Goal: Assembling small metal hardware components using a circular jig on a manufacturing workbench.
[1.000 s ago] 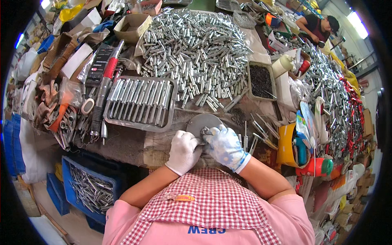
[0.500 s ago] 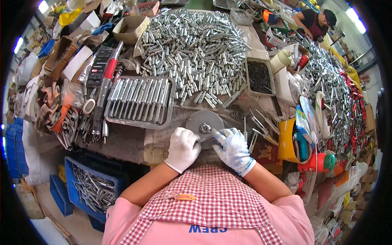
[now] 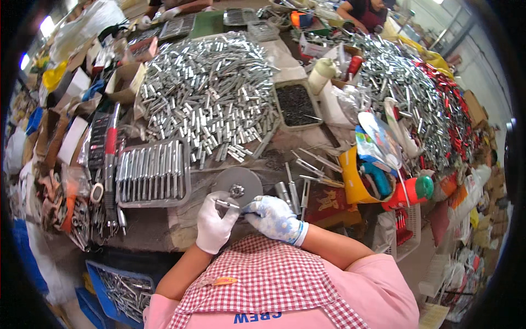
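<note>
My left hand point(image 3: 213, 225), in a white glove, is closed on a small silver metal rod point(image 3: 226, 203) held level at the near edge of a grey round disc point(image 3: 253, 185). A little cluster of shiny metal bits point(image 3: 236, 190) sits on the disc's middle. Close beside it on the right, my right hand point(image 3: 278, 220), in a blue-stained white glove, has its fingers pinched together by the disc's near right rim. Whatever lies between those fingertips is hidden. Several silver metal tubes point(image 3: 291, 188) lie just beyond my right hand.
A clear tray point(image 3: 189, 198) of silver tubes lies left of the disc. Behind is a large heap of metal tubes point(image 3: 208, 93), with a box of dark pins point(image 3: 296, 103) beside it. A yellow container point(image 3: 350, 174) stands right; a blue bin point(image 3: 98, 288) sits below. Co-workers sit across.
The whole view has swung, so the bench things sit further left and lower. My left hand has turned, and the silver rod in it now shows clearly. Both hands stay by the disc.
</note>
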### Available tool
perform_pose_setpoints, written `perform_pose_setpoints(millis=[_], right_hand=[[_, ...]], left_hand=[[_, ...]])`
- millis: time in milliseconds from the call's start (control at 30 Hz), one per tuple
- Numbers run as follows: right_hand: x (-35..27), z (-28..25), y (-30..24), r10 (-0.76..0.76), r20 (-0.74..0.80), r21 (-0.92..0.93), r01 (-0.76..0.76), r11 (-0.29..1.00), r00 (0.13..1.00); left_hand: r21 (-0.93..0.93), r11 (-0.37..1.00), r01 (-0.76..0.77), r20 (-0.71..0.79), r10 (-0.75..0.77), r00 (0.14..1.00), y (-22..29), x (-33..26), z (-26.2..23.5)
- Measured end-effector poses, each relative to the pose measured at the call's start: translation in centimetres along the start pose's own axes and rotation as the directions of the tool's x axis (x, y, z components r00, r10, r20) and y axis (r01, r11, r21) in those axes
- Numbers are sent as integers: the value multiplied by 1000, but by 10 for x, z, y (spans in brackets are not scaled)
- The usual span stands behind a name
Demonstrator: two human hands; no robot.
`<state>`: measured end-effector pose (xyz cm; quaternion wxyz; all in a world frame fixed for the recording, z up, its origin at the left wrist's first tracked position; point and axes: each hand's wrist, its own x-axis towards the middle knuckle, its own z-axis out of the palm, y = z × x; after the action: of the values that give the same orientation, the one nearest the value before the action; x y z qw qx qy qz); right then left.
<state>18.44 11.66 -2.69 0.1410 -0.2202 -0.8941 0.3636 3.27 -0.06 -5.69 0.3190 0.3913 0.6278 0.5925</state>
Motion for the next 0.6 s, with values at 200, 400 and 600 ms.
perform_pose_setpoints(millis=[200,400,600], right_hand=[[-27,-61,20,135,-246,-226,-192,955,960],[-43,-51,37,192,-225,-572,-289,767,955],[-35,-66,24,390,-134,-604,-387,697,911]], left_hand=[[231,965,-126,12,127,992,19,15,-9],[252,967,-37,38,28,999,26,12,1],[267,964,-8,73,-12,997,26,6,9]])
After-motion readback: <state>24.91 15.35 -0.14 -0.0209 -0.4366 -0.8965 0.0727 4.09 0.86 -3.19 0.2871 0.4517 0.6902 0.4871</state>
